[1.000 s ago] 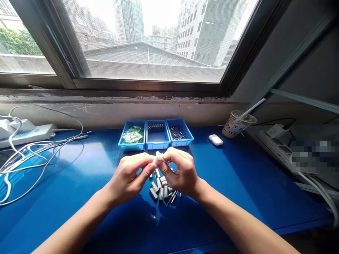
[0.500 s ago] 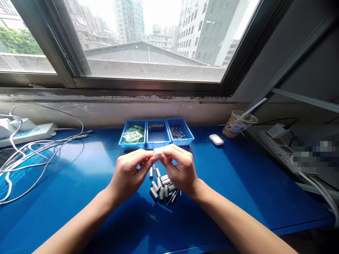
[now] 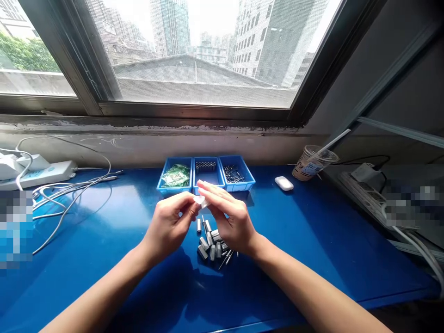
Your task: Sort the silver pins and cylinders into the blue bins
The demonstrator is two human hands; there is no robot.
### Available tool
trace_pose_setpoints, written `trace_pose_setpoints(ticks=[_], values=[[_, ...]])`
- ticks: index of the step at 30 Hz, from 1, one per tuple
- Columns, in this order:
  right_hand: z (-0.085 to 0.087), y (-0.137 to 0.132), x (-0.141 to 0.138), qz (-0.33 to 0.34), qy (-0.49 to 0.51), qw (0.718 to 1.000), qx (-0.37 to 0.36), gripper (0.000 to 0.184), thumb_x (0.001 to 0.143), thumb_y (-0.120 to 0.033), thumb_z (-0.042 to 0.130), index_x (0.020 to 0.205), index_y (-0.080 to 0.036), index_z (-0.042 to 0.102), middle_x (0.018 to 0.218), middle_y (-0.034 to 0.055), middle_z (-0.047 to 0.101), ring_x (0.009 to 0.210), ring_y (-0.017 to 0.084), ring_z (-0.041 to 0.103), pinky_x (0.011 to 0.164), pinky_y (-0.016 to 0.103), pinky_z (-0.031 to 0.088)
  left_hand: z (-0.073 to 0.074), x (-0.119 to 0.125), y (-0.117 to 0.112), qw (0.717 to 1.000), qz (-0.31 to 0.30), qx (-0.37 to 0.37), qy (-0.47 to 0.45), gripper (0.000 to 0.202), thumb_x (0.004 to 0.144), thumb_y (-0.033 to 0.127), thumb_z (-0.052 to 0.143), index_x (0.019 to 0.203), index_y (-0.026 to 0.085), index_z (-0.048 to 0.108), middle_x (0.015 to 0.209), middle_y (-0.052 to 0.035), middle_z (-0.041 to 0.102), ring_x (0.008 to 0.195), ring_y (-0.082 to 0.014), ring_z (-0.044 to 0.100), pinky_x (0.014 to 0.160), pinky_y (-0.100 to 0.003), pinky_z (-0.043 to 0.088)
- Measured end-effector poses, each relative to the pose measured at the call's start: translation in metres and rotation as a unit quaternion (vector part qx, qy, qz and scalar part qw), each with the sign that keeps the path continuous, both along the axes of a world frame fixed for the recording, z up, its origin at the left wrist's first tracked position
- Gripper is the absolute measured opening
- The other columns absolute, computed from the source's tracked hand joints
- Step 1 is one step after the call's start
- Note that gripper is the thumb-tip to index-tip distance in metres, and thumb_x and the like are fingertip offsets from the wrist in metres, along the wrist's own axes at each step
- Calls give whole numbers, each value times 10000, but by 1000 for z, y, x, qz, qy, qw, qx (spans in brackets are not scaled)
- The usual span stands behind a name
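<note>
My left hand pinches a small clear plastic bag between thumb and forefinger. My right hand meets it from the other side, fingers straight along the bag and thumb beneath; its exact grip there is partly hidden. Below the hands, several hexagonal metal pieces lie in a loose pile on the blue table. Several thin metal pins lie at the pile's right side, partly under my right hand.
Behind my hands stand three blue bins: the left with green-tinted plastic bags, the middle with small metal cylinders, the right with thin metal pins. A white case, a drink cup, cables and a power strip surround them.
My right fingers have straightened and lifted from a tight pinch, now lying along the bag. My left hand has shifted slightly and keeps its pinch. The metal pieces stay put.
</note>
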State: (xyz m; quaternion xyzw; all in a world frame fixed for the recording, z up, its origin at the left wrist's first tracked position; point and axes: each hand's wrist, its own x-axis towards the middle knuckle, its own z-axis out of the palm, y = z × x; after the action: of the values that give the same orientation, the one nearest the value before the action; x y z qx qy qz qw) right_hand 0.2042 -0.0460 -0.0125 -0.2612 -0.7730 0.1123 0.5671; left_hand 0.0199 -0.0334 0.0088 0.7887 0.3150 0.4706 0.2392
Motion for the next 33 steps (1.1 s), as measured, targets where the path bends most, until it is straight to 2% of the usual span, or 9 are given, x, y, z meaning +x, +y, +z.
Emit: trace_pose_setpoints(ticks=[3, 5, 10, 15, 18, 23, 27, 29, 33], values=[[0, 1, 1, 15, -4, 1000, 12, 583, 1004, 1, 527, 1523, -259, 580, 1510, 116, 611, 1432, 239, 571, 1187, 496, 520, 0, 1, 0, 1000, -16, -26, 5, 355, 1027, 239, 564, 681, 168, 581, 630, 23, 593, 553, -89, 522, 544, -178, 428], [1, 2, 1, 26, 2, 1000, 17, 585, 995, 15, 536, 1503, -266, 602, 1466, 102, 650, 1424, 240, 578, 1180, 493, 528, 0, 1, -1, 998, -27, -51, 1, 364, 1037, 254, 545, 686, 168, 581, 634, 21, 599, 560, -90, 537, 554, -177, 440], [3, 2, 4, 23, 42, 999, -11, 414, 989, -25, 604, 1295, -254, 762, 1269, 73, 773, 1267, 239, 704, 1081, 427, 609, -3, 4, -2, 995, -39, -86, -36, 348, 1034, 286, 559, 714, 162, 615, 637, 18, 610, 569, -94, 562, 566, -177, 462], [4, 0, 7, -6, 43, 998, -35, 295, 983, -89, 668, 1185, -254, 804, 1172, 46, 808, 1098, 205, 782, 992, 348, 654, -4, 6, -3, 991, -51, -106, -59, 346, 1013, 277, 597, 689, 159, 629, 633, 20, 618, 561, -86, 571, 560, -161, 469], [4, 0, 7, -7, 50, 999, -14, 316, 968, -62, 677, 1183, -256, 805, 1169, 29, 809, 1074, 188, 789, 991, 313, 650, -4, 6, -2, 989, -54, -123, -64, 350, 1005, 282, 599, 681, 155, 635, 626, 15, 622, 564, -90, 578, 562, -163, 479], [4, 1, 9, -21, 49, 999, -9, 331, 943, -61, 719, 1188, -265, 806, 1149, 20, 812, 1036, 197, 800, 1049, 346, 630, -7, 5, 1, 985, -43, -149, -76, 347, 983, 323, 635, 684, 148, 639, 617, 7, 624, 553, -97, 586, 535, -168, 486], [6, -1, 10, -19, 55, 998, -13, 338, 938, -65, 730, 1196, -270, 805, 1146, 14, 811, 1019, 190, 803, 1065, 347, 622, -14, 3, 1, 990, -9, -119, -76, 203, 970, 323, 691, 860, 154, 697, 717, 6, 661, 572, -101, 609, 529, -182, 509], [7, -2, 10, -21, 60, 998, -16, 339, 935, -74, 739, 1192, -284, 806, 1147, 3, 810, 1023, 192, 803, 1043, 345, 635, -18, 4, -1, 994, 8, -77, -79, 138, 975, 294, 702, 1043, 174, 703, 840, -1, 687, 598, -99, 636, 531, -189, 532], [9, -4, 7, -28, 82, 996, -34, 320, 924, -78, 753, 1164, -279, 817, 1100, 8, 820, 963, 199, 814, 994, 351, 657, -21, 6, -3, 996, 29, 42, -80, 449, 988, 189, 701, 1410, 266, 566, 1008, 4, 673, 637, -73, 649, 580, -184, 563]])
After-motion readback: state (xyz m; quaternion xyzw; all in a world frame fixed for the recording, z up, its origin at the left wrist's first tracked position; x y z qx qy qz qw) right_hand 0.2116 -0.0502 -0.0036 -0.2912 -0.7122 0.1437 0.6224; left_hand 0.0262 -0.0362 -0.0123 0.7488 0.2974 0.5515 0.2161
